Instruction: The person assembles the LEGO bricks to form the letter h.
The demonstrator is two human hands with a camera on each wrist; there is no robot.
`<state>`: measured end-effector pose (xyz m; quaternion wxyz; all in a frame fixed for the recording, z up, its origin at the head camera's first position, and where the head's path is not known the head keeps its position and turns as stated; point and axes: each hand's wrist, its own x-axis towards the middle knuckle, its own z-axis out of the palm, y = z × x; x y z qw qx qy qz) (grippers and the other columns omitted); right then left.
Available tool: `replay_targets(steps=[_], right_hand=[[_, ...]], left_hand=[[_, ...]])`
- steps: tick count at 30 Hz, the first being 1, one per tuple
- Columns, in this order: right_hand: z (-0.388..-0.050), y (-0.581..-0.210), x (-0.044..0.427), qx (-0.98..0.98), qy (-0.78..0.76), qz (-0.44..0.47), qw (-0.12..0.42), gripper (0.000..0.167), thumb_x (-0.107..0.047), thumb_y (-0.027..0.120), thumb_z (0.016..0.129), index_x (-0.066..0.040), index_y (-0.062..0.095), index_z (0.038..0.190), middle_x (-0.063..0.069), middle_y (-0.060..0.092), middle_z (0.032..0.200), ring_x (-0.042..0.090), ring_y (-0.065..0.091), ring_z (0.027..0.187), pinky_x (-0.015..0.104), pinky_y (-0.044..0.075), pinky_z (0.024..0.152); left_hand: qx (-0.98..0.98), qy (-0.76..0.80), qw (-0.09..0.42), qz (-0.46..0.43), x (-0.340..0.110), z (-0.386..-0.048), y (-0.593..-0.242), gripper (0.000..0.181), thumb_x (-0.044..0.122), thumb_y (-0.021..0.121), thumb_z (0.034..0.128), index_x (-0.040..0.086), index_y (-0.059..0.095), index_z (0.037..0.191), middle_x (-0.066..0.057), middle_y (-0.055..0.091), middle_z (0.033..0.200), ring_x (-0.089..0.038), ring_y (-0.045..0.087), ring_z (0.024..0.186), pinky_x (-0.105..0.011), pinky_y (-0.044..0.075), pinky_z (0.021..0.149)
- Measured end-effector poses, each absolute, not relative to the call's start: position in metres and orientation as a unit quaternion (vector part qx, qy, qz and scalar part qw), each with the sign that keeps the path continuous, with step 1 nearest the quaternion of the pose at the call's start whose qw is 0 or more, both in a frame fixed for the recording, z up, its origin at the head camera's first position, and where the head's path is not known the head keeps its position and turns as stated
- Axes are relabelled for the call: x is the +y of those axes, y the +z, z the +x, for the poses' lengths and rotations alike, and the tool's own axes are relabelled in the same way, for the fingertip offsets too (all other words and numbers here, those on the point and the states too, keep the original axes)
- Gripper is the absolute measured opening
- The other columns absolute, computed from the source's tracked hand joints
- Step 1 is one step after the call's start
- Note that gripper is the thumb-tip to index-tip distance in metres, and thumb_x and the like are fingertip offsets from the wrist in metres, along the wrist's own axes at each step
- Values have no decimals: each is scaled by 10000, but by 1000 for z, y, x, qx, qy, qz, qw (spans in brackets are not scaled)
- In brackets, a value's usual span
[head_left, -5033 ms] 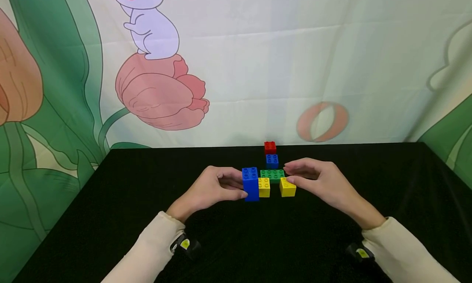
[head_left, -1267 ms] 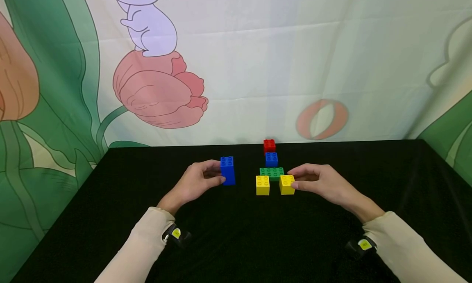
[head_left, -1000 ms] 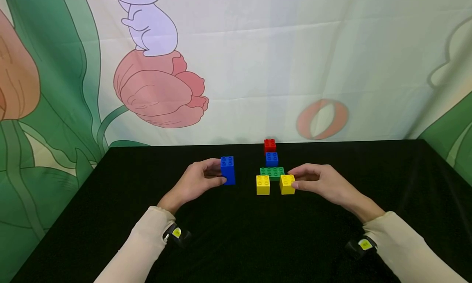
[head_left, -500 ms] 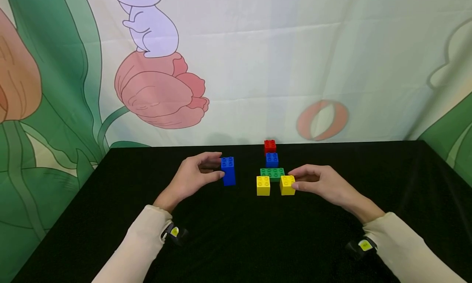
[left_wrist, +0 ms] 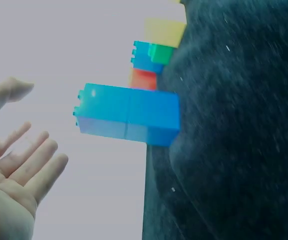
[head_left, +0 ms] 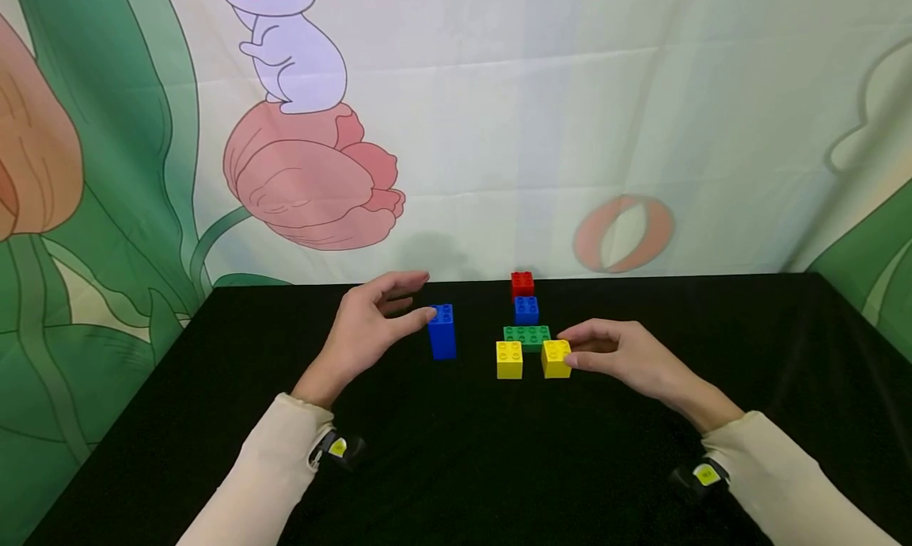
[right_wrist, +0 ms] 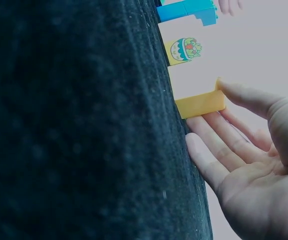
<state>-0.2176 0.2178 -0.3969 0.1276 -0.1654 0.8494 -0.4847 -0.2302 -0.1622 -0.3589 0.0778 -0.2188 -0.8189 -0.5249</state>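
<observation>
My left hand (head_left: 359,328) is raised at the upper left of a two-brick blue stack (head_left: 443,342), fingers spread. The left wrist view shows a gap between this hand (left_wrist: 26,175) and the upright stack (left_wrist: 129,115). With thumb and fingers, my right hand (head_left: 634,358) holds the right yellow brick (head_left: 557,364) at its right side; the right wrist view has the thumb of the hand (right_wrist: 268,160) at the top edge of this brick (right_wrist: 201,105). The left yellow brick (head_left: 509,364) stands apart from it, in front of a green brick (head_left: 527,339).
Behind the green brick are a small blue brick (head_left: 526,311) and, farther back, a red brick (head_left: 522,284). All stand on a black cloth (head_left: 499,467), with a printed curtain (head_left: 470,134) rising behind its back edge.
The blue stack has moved left, away from the left yellow brick, and my left hand has let go and risen. My right hand's thumb has moved from the right yellow brick's top to its side.
</observation>
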Motion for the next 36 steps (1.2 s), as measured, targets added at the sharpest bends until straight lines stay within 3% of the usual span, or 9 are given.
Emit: replay_targets(steps=[8,23,36], right_hand=[[-219,-399,219,854,-478,-164,124,484,-299,750,997,-55,636,1400,144,671,1307,260,690,1125,445,585,961],[-218,-400,220,852,-483,-160,126,471,-315,756,992,-68,652,1378,126,682,1286,262,692,1118,462,580,969],[-220,-401,221,849,-488,-159,130,478,-317,760,986,-74,647,1382,122,678,1290,260,695,1122,477,570,992]], left_hand=[[-804,-536,83,-245,-144,-220,-348,477,129,825,941,62,676,1389,-56,686,1380,-196,658,1267,-340,527,1072],[-807,-525,38,-266,-102,-218,-340,493,138,825,948,65,665,1408,-70,683,1394,-182,657,1261,-323,525,1069],[-823,-509,10,-252,-80,-223,-354,491,143,829,948,82,662,1405,-56,686,1392,-199,669,1246,-358,534,1067]])
